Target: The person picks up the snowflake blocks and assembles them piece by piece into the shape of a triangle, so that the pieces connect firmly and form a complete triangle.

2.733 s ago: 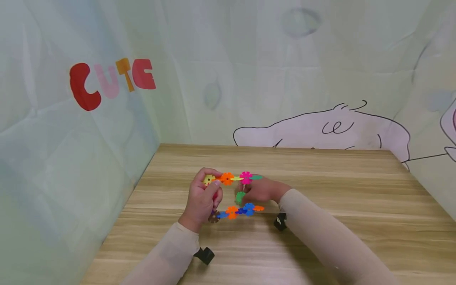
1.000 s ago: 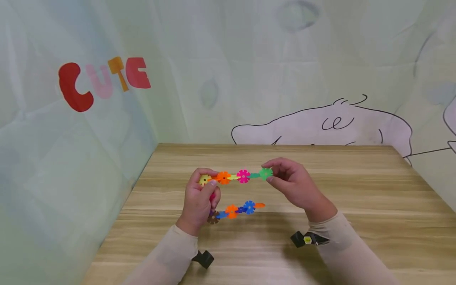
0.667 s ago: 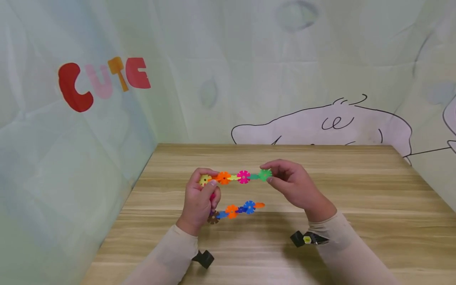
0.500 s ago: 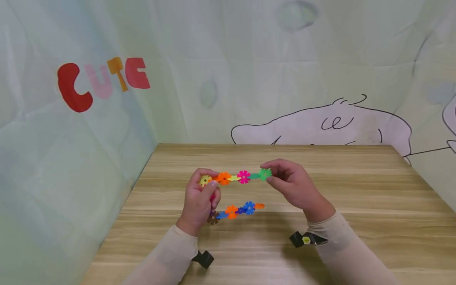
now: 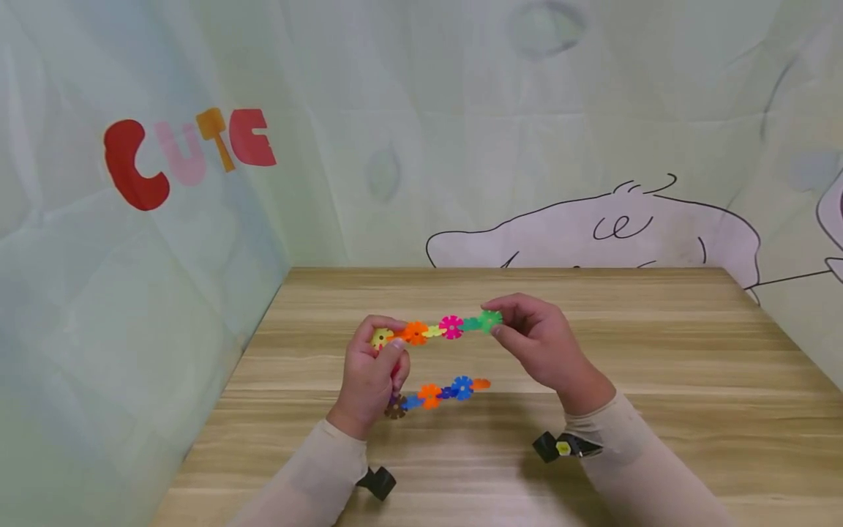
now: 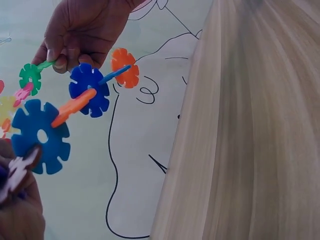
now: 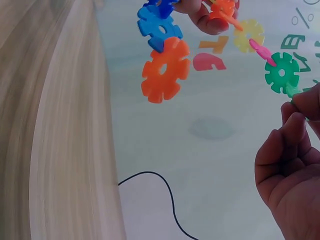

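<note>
A chain of slotted plastic snowflake discs hangs above the table, in an upper and a lower row. My left hand [image 5: 367, 377] grips it at the left end, between a pale yellow disc [image 5: 381, 338] and an orange disc [image 5: 416, 333]. Thumb and fingertips of my right hand [image 5: 549, 348] pinch a light green disc [image 5: 490, 320] at the upper row's right end, joined to a darker green disc [image 7: 282, 73]. Beside that one is a pink disc [image 5: 451, 327]. Below, a brown disc [image 5: 396, 407], blue discs [image 5: 462, 388] and an orange end disc [image 7: 165, 70] stick out freely. My left fingers hide where the rows meet.
The wood-grain table [image 5: 658, 351] spreads beneath both hands. A printed cloth wall [image 5: 408, 132] rises along its back and left edges. Black wrist cameras sit on both sleeves, among them the left camera [image 5: 380, 483].
Earlier my right hand held the light green disc below the upper row. It has since moved right and up, and the disc now joins the row's end. The left hand has barely shifted.
</note>
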`<state>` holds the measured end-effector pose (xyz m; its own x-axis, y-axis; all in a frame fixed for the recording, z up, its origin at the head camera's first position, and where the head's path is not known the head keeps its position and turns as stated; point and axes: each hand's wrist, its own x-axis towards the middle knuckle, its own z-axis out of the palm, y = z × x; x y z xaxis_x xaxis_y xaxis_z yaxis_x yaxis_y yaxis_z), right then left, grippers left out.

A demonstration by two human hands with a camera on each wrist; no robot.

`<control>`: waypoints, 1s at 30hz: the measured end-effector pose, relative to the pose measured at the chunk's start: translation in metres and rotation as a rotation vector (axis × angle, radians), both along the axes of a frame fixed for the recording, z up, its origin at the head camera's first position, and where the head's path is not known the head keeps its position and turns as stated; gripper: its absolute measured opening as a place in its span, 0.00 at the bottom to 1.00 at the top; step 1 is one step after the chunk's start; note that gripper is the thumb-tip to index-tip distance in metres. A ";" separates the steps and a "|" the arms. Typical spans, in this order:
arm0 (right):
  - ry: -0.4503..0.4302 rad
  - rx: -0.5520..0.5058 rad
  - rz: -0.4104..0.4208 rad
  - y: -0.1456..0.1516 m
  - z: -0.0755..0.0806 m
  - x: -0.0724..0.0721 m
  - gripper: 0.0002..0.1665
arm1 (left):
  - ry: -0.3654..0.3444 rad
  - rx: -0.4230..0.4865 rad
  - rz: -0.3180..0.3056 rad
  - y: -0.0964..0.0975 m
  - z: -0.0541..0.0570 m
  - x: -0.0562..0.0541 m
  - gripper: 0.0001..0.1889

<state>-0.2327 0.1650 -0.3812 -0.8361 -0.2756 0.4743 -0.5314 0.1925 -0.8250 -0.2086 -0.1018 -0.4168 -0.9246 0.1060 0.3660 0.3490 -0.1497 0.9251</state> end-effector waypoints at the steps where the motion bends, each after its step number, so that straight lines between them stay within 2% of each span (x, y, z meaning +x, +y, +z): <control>1: 0.002 0.001 -0.005 0.000 0.000 0.000 0.18 | -0.005 -0.002 0.002 0.000 0.000 0.000 0.08; 16: -0.016 0.065 -0.048 -0.002 0.006 0.006 0.17 | -0.006 -0.004 0.018 0.003 -0.002 0.002 0.10; 27: 0.024 0.017 0.038 -0.002 0.000 0.003 0.15 | -0.009 -0.010 0.007 0.005 0.000 0.004 0.09; 30: 0.016 0.018 0.092 -0.003 -0.001 0.003 0.15 | -0.020 -0.012 0.002 0.007 0.000 0.004 0.09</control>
